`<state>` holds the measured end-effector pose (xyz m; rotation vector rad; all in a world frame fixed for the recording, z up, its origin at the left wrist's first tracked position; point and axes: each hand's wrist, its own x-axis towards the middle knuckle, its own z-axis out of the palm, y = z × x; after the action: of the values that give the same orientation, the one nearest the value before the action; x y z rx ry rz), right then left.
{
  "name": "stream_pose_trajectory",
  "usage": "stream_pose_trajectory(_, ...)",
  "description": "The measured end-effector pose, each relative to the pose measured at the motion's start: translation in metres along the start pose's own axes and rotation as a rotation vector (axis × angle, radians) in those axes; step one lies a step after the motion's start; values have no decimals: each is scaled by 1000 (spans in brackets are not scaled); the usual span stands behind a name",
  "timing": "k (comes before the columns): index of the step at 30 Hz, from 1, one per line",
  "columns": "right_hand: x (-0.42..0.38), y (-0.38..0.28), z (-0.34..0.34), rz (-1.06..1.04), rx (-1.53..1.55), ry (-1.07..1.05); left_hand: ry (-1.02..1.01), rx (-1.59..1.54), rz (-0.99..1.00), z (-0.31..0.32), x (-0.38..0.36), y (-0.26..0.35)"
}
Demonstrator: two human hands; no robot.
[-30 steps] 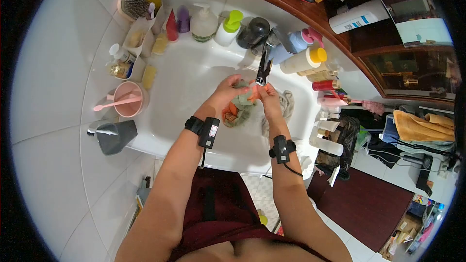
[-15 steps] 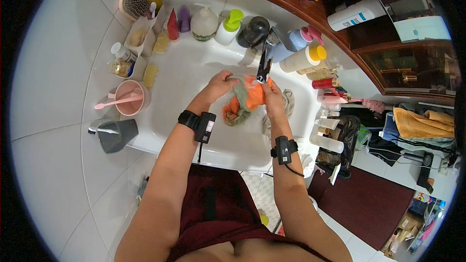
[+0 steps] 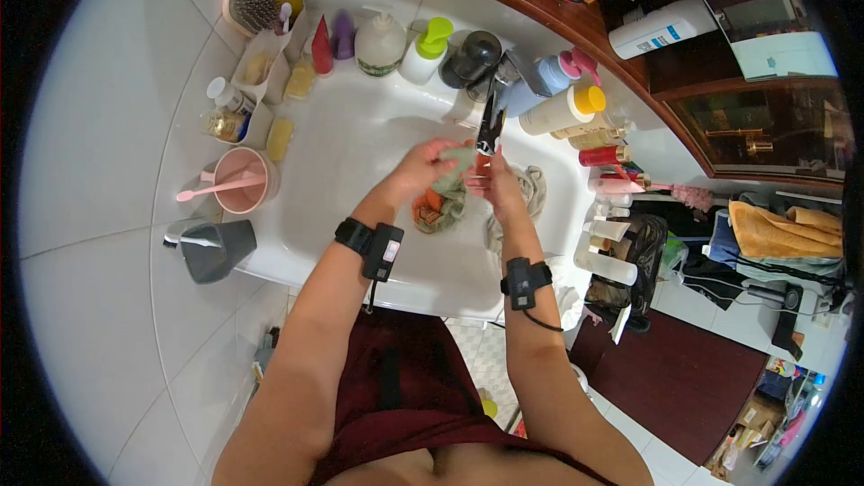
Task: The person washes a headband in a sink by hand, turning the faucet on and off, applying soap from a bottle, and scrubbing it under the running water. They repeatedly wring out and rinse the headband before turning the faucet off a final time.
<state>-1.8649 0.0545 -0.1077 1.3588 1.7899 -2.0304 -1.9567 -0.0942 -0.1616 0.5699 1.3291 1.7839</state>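
Observation:
Over the white sink (image 3: 342,139), both my hands grip a wet orange and green cloth (image 3: 441,198) under the dark tap (image 3: 490,121). My left hand (image 3: 418,171) bunches the green part from the left. My right hand (image 3: 493,184) presses against the cloth from the right, just below the spout. The cloth's lower end hangs into the basin. A second pale cloth (image 3: 531,193) lies in the basin behind my right hand. Each wrist carries a black band with a small device.
Bottles and pump dispensers (image 3: 378,40) line the sink's back rim, with more bottles (image 3: 562,108) to the right. A pink cup with a toothbrush (image 3: 236,184) and a grey cup (image 3: 214,250) stand at the left. A hairbrush (image 3: 250,4) sits far left.
My hands have drawn together, bunching the cloth under the tap. The orange part that was spread open half a second ago is now mostly covered by my hands.

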Motion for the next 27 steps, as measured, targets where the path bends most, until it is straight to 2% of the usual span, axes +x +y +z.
stream_pose_trajectory(2, -12, -7, 7, 134, 506, -251, -136, 198, 170, 13, -6, -8)
stream_pose_trajectory(5, 24, 34, 9, -146, 225, -66, -46, -241, -238, 25, -20, -11)
stream_pose_trajectory(6, 28, 39, 9, -193, 247, -42, 121, -439, -380, 25, -19, -16)
stream_pose_trajectory(8, 27, 47, 11, -284, 291, 6, 487, -551, -589, 28, -12, -21)
stream_pose_trajectory(9, 13, 39, 18, -246, 384, -47, 672, -604, -693, 29, -10, -25)
stream_pose_trajectory(11, -16, 22, 32, -169, 564, -154, 522, -918, -629, 23, -2, -32)
stream_pose_trajectory(12, -24, 24, 41, -204, 526, -146, 439, -1071, -591, 18, 3, -43)
stream_pose_trajectory(14, -35, 29, 59, -277, 449, -124, 158, -1046, -443, 2, 16, -74)
stream_pose_trajectory(15, -37, 28, 64, -419, 198, -32, 19, -1028, -368, 1, 19, -78)
stream_pose_trajectory(16, -39, 27, 69, -550, -55, 58, 155, -879, -262, 9, 23, -83)
stream_pose_trajectory(17, -40, 29, 72, -675, -310, 148, 219, -930, -252, 21, 22, -76)
stream_pose_trajectory(19, -16, 36, 71, -781, -504, 412, 346, -1025, -222, 37, 20, -55)
stream_pose_trajectory(20, -12, 34, 70, -760, -533, 454, 44, -1115, 34, 24, 21, -98)
stream_pose_trajectory(23, 13, 32, 56, -585, -723, 476, 354, -1217, -140, 37, 24, -72)
stream_pose_trajectory(24, 20, 30, 50, -508, -799, 465, 412, -1130, -203, 42, 23, -63)
stream_pose_trajectory(26, 28, 27, 44, -482, -634, 450, 528, -947, -319, 47, 19, -52)
stream_pose_trajectory(27, 30, 26, 44, -469, -552, 441, 529, -900, -307, 43, 18, -56)
